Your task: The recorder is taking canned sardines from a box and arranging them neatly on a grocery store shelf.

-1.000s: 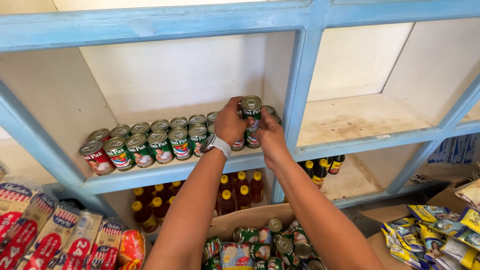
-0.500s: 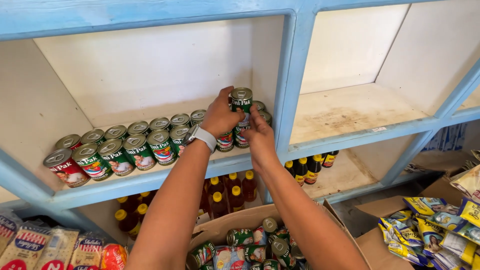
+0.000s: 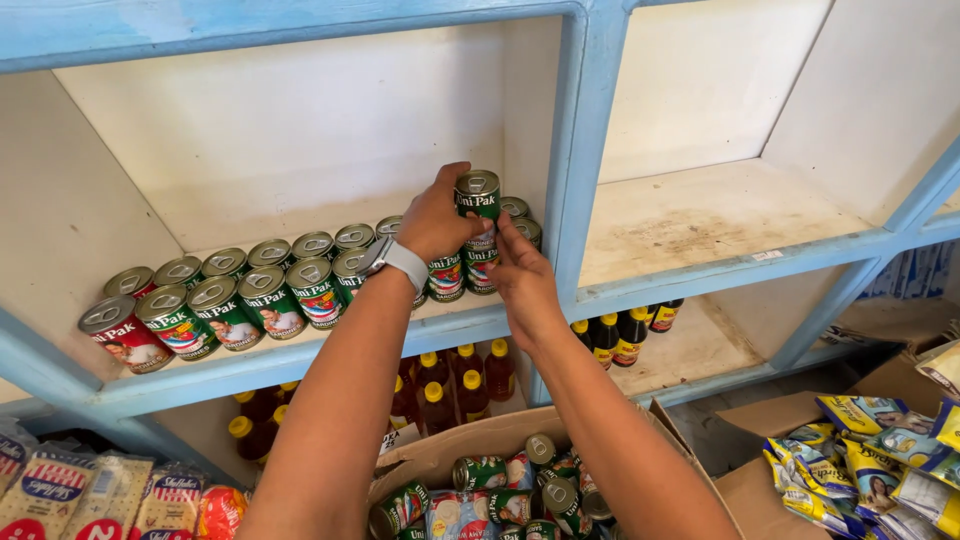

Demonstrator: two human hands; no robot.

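Hands stacking a can on a shelved row

Snack packets [image 3: 60,490] lie at lower left. Above them, 2 rows of green and red cans [image 3: 230,300] stand upright on the blue-edged shelf [image 3: 300,362], lids up, shoulder to shoulder. Left hand [image 3: 435,220], with a grey wrist strap, grips the green can [image 3: 478,196] from its left side, holding it on top of the cans at the row's right end, just beside the blue upright post [image 3: 575,160]. Right hand [image 3: 520,270] has fingers curled against the lower stacked cans, steadying them; whether it fully clasps one cannot be told. Below, an open cardboard box [image 3: 470,445] holds more cans lying loose, and bottles with yellow caps [image 3: 450,375] stand on the lower shelf. Risk, as judged: the raised can may sit off-centre on the rims beneath and topple forward into the box when released
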